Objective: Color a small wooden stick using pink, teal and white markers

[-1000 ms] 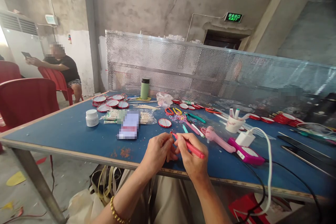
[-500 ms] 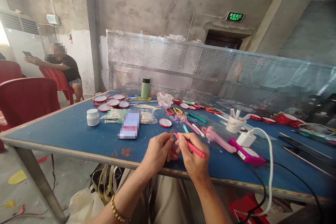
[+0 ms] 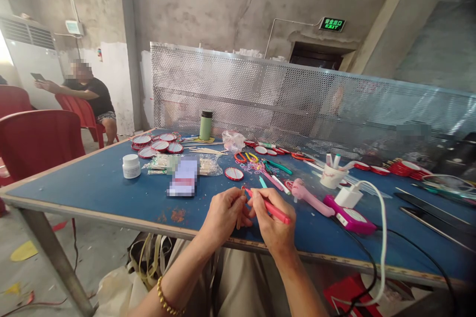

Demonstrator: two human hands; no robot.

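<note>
Near the table's front edge, my left hand [image 3: 225, 213] is closed around a thin wooden stick [image 3: 238, 220], whose lower end shows below the fingers. My right hand [image 3: 277, 230] grips a red marker [image 3: 278, 213] like a pen. The marker's tip meets the top of the stick between the two hands; the exact contact is too small to make out. Just beyond them lies a round red-rimmed disc [image 3: 234, 174]. A teal marker [image 3: 263, 182] and a pink marker [image 3: 273, 183] rest a little further right.
Left of my hands are a phone [image 3: 183, 177], a bag of wooden sticks [image 3: 210, 165] and a white jar [image 3: 131, 166]. To the right are a pink handheld fan [image 3: 314, 199], a purple device [image 3: 351, 217] with cables and a pen cup [image 3: 330, 177]. A person [image 3: 97, 91] sits further left.
</note>
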